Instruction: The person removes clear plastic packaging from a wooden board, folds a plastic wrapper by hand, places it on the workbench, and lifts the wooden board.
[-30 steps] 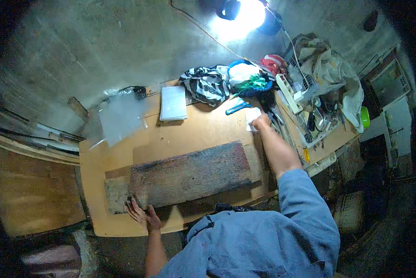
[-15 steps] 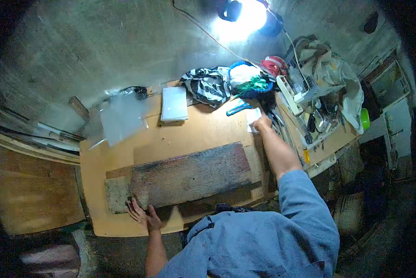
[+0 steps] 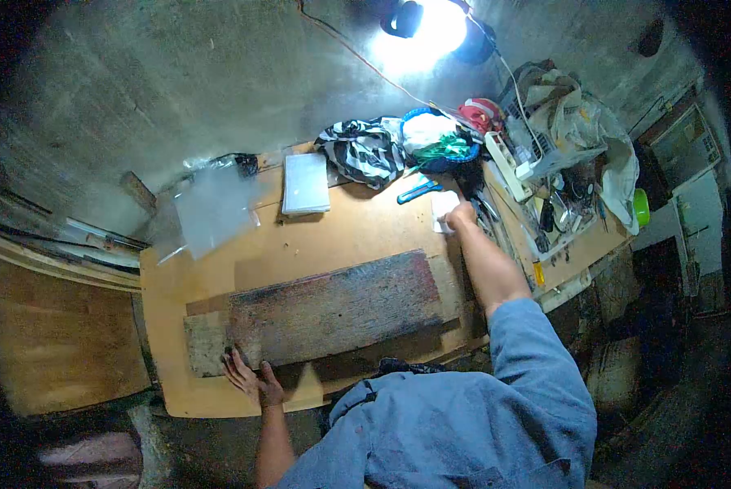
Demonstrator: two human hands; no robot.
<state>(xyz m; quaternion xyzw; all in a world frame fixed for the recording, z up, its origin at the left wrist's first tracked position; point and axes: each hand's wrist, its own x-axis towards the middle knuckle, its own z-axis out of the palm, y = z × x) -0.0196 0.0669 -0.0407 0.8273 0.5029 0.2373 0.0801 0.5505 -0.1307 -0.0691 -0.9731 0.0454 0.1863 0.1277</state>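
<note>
A long, dark-stained wooden board [image 3: 337,310] lies on the tan table [image 3: 259,244]. My left hand [image 3: 251,381] rests at the board's lower left edge, with its fingers spread. At the far right of the tabletop, my right hand [image 3: 461,216] is closed at a small white piece [image 3: 443,213], which lies partly under the fingers; whether they grip it is hidden. Just beyond this hand sits a blue cutter knife [image 3: 419,191]. A stack of white sheets [image 3: 305,183] lies near the back edge.
Clear plastic sheets [image 3: 212,208] lie at the back left. Along the wall are a black-and-white striped cloth [image 3: 364,151] and a blue-rimmed basket [image 3: 473,152]. A white power strip [image 3: 508,167] and a tray of tools [image 3: 573,213] stand at the right, under a bright lamp [image 3: 435,33].
</note>
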